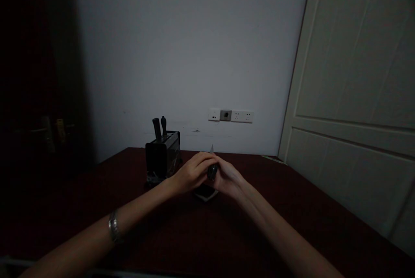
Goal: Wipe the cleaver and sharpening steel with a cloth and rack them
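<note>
A knife [212, 172] is between my hands, its dark handle toward me and its pointed blade tip rising beyond my fingers. My left hand [193, 169] closes over it from the left, fingers bent across the top. From the right, my right hand [228, 177] is closed around its other side, and the fingers of both hands touch. Most of the blade is hidden by them. Below lies a flat dark object with a pale edge [206, 196], partly covered by my hands; its kind cannot be made out.
A dark knife block [157, 160] with two black handles [157, 129] sticking up stands to the left on the dark red table [207, 234]. Behind are a wall with sockets [242, 116] and, at right, a pale panelled door [353, 96]. The room is dim.
</note>
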The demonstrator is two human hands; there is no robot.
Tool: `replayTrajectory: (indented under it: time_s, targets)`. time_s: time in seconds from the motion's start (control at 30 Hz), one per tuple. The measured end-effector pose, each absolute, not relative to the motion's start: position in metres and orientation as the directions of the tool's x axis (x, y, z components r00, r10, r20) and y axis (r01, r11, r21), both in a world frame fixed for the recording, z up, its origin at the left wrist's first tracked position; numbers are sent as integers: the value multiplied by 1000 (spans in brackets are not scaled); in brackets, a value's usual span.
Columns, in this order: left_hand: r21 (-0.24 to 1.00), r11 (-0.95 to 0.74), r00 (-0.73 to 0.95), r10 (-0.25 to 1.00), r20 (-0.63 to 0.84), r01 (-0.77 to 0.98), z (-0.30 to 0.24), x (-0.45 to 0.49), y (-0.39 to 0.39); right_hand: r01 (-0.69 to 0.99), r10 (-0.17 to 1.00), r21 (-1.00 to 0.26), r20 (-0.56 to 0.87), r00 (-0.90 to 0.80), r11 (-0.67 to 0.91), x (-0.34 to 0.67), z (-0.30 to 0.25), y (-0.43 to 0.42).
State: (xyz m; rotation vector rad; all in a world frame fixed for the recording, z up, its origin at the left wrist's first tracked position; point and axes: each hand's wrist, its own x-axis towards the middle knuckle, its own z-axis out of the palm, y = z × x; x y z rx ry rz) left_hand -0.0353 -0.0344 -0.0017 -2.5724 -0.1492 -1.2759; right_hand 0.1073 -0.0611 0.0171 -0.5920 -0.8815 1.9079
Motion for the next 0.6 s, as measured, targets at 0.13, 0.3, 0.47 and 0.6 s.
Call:
replayTrajectory:
  time_s: [0.13,0.3,0.47,0.6]
  targets:
    - [-213,-966,613,-79,786,149,6,-34,-37,-540,893,-756,-128,-432,-370,105,18,-62]
    - [-213,-967,629,-78,774,142,21,-37,-40,-523,908,-786,-112,-404,-330,102,22,-65]
    - [-151,-972,658,5,753,180,38,-43,-37,-493,855,-796,-57,-516,-350,105,30,-66]
    - [-69,-969,596,88,798,236,57,-48,-26,-402,748,-823,-42,-662,-402,113,38,-67]
